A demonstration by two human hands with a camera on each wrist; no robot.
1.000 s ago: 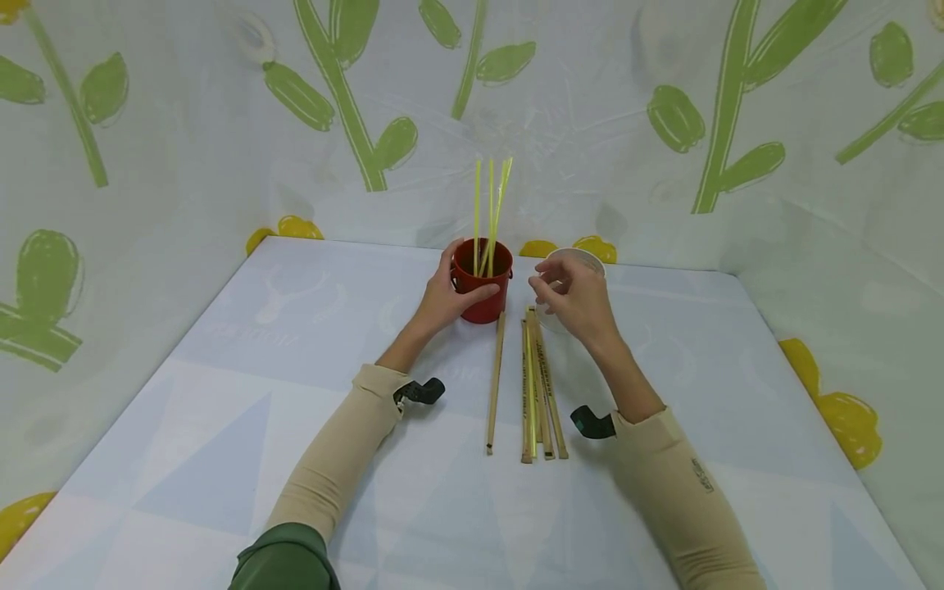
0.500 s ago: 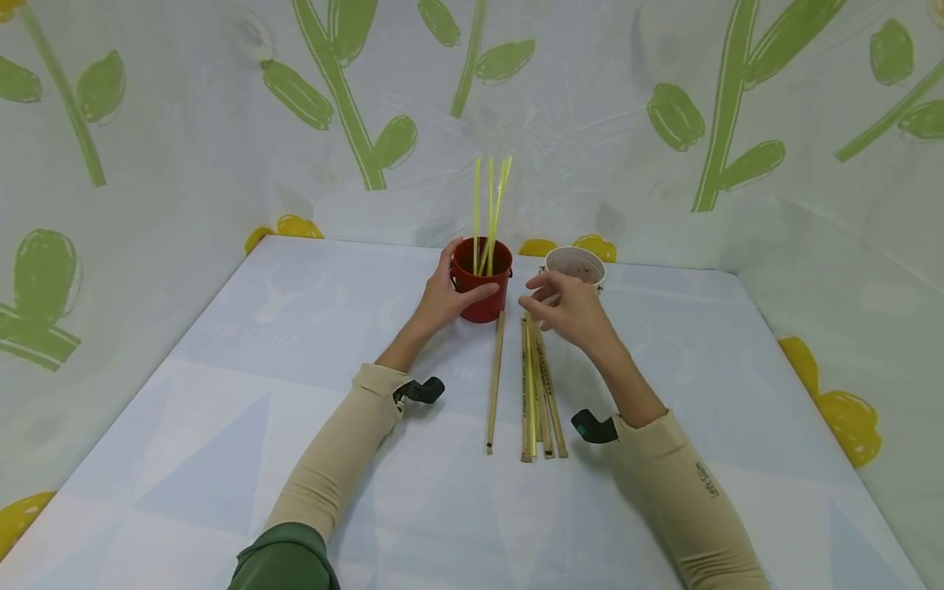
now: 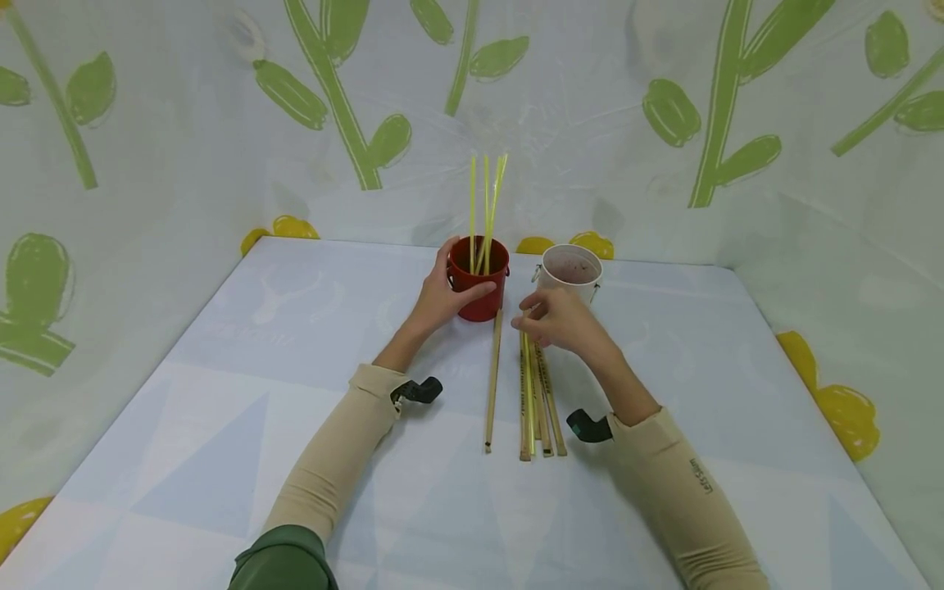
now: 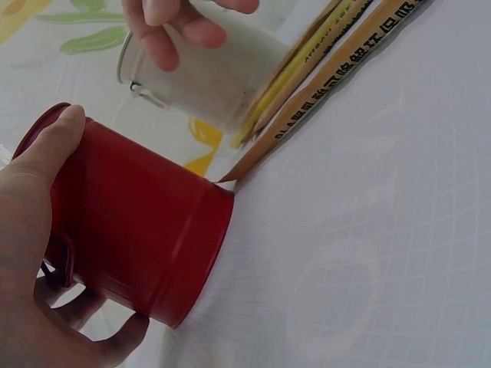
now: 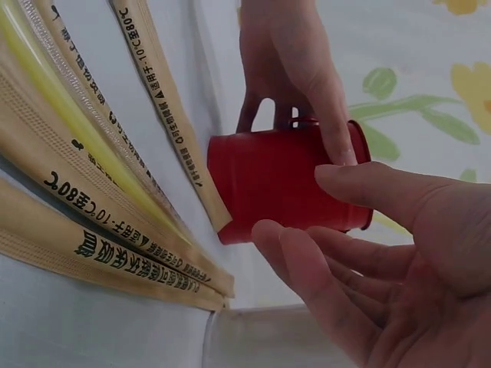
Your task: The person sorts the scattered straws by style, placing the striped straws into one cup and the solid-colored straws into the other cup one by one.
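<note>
1. My sleeves lie nearest me on the pale tablecloth [image 3: 221, 426], beige cuffs over both forearms, each with a small dark wrist camera mount just behind the hand.

2. Between my two forearms lies the bundle of paper-wrapped chopsticks [image 3: 542, 393], flat on the cloth and pointing away from me; one yellow straw [image 3: 529, 385] lies among them. A single wrapped chopstick [image 3: 492, 377] lies apart, just on the left-hand side of the bundle, its far tip at the base of the bucket I hold.

3. My right hand [image 3: 556, 321] hovers over the far end of that bundle — fingers loosely bent, palm open in the right wrist view, holding nothing. Whether a fingertip touches the sticks I cannot tell.

4. My left hand [image 3: 442, 297] grasps the small red metal bucket [image 3: 481, 283]: thumb across its near side, fingers curled round the far side by the handle lug. It stands upright on the cloth, close beside my right hand.

5. In the bucket stand several yellow straws [image 3: 485, 209], leaning slightly and rising well above its rim.

6. Just beyond my right hand stands a white bucket [image 3: 569, 270], upright and untouched.

7. Farthest off hangs the backdrop [image 3: 664, 123] printed with green stems and yellow flowers.
</note>
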